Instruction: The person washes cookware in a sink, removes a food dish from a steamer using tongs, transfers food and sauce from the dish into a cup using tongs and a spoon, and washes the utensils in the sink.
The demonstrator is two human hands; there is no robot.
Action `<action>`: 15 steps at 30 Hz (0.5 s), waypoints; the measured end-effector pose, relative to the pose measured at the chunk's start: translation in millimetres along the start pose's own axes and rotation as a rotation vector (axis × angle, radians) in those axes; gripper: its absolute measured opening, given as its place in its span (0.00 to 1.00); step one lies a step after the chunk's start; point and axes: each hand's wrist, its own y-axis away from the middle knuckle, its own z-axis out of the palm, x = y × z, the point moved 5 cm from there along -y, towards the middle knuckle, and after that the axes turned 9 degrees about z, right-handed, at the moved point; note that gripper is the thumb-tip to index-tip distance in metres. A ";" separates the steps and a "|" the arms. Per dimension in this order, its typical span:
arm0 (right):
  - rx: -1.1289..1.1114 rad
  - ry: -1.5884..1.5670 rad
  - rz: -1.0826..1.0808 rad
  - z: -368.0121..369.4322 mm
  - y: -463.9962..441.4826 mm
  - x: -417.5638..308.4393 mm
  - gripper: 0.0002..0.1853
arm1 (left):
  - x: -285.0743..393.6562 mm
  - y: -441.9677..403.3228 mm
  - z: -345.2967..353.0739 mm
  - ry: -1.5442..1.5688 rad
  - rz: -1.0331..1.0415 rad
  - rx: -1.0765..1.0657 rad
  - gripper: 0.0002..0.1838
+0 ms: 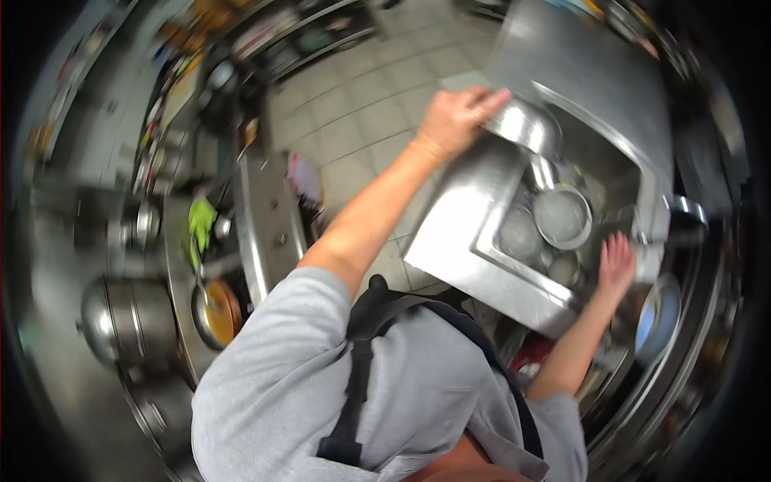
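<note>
My left hand (459, 119) grips the rim of a shiny metal bowl (526, 127), tilted over the upper left corner of the steel sink (514, 277). Below the bowl, inside the basin, lie a round strainer-like vessel (562, 217), a second round item (520, 234) and a smaller one (564, 269). At the sink's right edge, near the faucet (675, 225), is my right hand (617, 261), fingers spread and holding nothing. Motion blur softens both hands.
A steel counter (586, 64) extends beyond the sink. To the left stand a pan with orange contents (218, 313), a green glove (201, 221) and a large lidded pot (132, 321). A blue-lined round container (657, 317) sits at the right. Tiled floor (353, 120) lies between the counters.
</note>
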 end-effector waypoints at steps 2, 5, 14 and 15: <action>0.011 0.039 0.017 -43.3 -14.4 -4.3 0.26 | -24.7 41.7 -26.3 0.031 -0.154 0.053 0.31; 0.035 0.159 0.015 -42.3 -2.8 -3.1 0.21 | -58.2 113.9 -80.5 0.171 -0.767 0.165 0.23; -0.163 0.545 0.106 111.5 69.6 122.6 0.12 | -121.6 408.7 -285.4 0.558 -1.613 1.178 0.21; -0.149 0.591 0.112 130.4 77.4 143.4 0.12 | -128.0 426.1 -321.0 0.467 -1.580 1.259 0.22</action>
